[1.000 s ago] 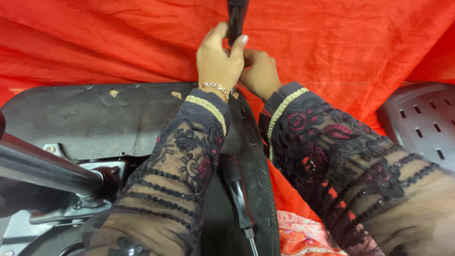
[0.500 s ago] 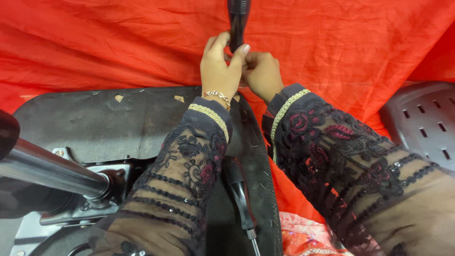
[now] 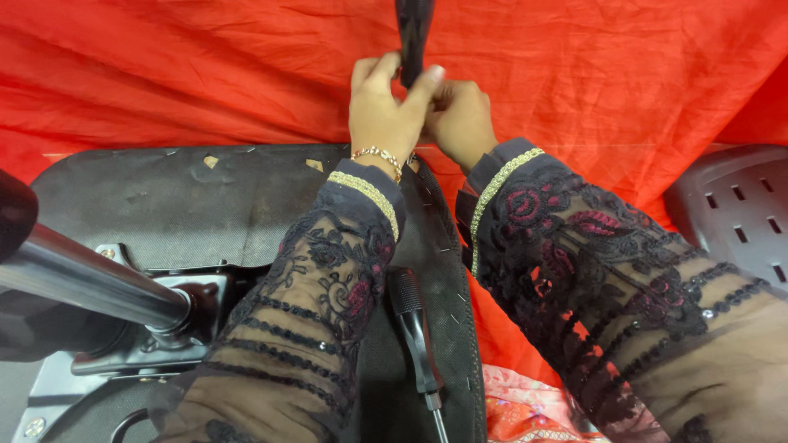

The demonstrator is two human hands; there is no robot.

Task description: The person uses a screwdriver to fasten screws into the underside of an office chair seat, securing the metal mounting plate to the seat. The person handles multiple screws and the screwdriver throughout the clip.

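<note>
Your left hand (image 3: 384,115) and right hand (image 3: 460,121) meet at the top middle of the view, both closed around the lower end of a black bar (image 3: 413,37) that looks like a chair armrest post. Its long axis runs straight away from you, up and out of the top edge of the frame, so its far end is out of sight. Your left thumb and forefinger pinch the bar from either side, with the fingertips (image 3: 432,74) pressed against it; your right hand's fingers curl in behind the left, touching the bar's base (how firmly, you cannot tell from here).

The bar stands at the far edge of an upturned black chair seat (image 3: 164,201), whose underside faces you. On that underside lies a black-handled screwdriver (image 3: 416,340), its long axis pointing toward you and slightly to your right, with the metal tip at the bottom edge of the frame. To your left, a shiny metal cylinder (image 3: 90,283) rises from the bolted mounting plate (image 3: 57,394) and slants off toward the left edge.

Red cloth (image 3: 205,74) covers the surface beyond and beneath. A grey slotted plastic panel (image 3: 739,213) sits at your far right. No packages, labels or signs show.
</note>
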